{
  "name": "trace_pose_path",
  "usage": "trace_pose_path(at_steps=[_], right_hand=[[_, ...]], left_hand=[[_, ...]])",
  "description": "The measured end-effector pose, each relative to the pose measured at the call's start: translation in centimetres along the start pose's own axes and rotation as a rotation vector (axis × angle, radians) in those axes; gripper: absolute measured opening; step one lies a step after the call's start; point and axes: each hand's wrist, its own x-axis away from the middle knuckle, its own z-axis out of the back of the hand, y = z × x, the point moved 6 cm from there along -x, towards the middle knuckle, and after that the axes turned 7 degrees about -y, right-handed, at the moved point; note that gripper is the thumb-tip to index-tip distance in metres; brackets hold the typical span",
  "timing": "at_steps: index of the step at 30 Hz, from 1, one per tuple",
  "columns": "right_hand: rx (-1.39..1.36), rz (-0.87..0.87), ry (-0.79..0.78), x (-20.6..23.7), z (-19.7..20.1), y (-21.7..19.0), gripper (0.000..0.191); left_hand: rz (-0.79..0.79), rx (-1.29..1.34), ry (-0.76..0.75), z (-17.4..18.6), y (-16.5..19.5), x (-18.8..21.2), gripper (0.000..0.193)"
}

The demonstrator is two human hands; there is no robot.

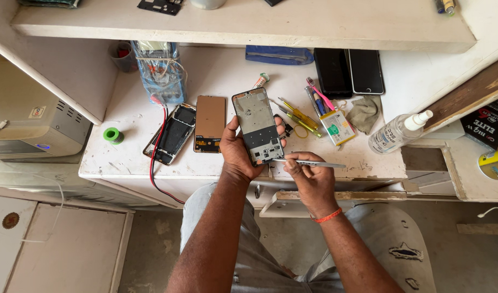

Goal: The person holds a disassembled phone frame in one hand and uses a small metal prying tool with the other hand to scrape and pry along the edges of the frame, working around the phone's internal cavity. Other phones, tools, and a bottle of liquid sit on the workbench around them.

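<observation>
Holding at mid-disassembly, as we judge it: going left to right, we note a green tape roll on the desk, then an opened phone body lying with its insides exposed and a red wire running across it, and just beside it a separated brown panel lying flat. So two parts are already apart and set down. Our left hand holds the phone frame upright above the desk edge, fingers wrapped around its lower half. Our right hand pinches metal tweezers, their tip touching the frame's lower end near a small board. We cannot tell whether anything is gripped in the tip. Further right lie screwdrivers, a loose battery, a grey cloth and a spray bottle. Work on the frame's bottom section looks unfinished; reassembly has not begun.
</observation>
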Motion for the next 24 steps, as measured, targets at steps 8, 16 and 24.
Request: trace_pose_path(at_steps=[8,16,24], right_hand=[[0.007,0.108,0.009,0.3,-0.1,0.2,0.024],[0.097,0.120,-0.031,0.6,-1.0,0.6,0.020],[-0.013,0.083,0.027,0.4,-0.1,-0.2,0.022]], left_hand=[[0.010,0.013,-0.008,0.1,0.1,-0.1,0.077],[0.019,-0.001,-0.001,0.2,0.2,0.0,0.079],[0.012,-0.004,-0.013,-0.3,0.2,-0.1,0.077]])
